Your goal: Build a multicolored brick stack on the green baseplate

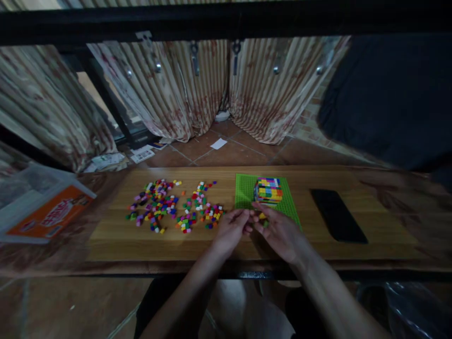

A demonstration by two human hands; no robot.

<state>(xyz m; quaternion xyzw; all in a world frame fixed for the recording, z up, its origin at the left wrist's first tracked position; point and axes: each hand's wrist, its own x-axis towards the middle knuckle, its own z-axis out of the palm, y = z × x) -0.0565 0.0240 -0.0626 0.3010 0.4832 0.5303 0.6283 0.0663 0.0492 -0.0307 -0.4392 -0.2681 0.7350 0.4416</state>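
Note:
My left hand [233, 227] is closed in a pinch, its fingertips meeting those of my right hand; whatever is between them is too small to make out. My right hand [280, 233] is cupped around a few small toy bricks, a yellow brick [262, 216] and a green brick [265, 223] showing among its fingers. Just beyond both hands lies a green studded baseplate [245, 186]. On it stands a block-shaped build of many-coloured bricks [269, 190]. The hands cover the baseplate's near edge.
Loose coloured bricks [155, 202] spread over the left half of the wooden board [134, 247], with a smaller heap [199, 209] nearer the hands. A black phone-like slab [338, 216] lies at the right. Far left stands a clear plastic box [45, 207] with an orange label.

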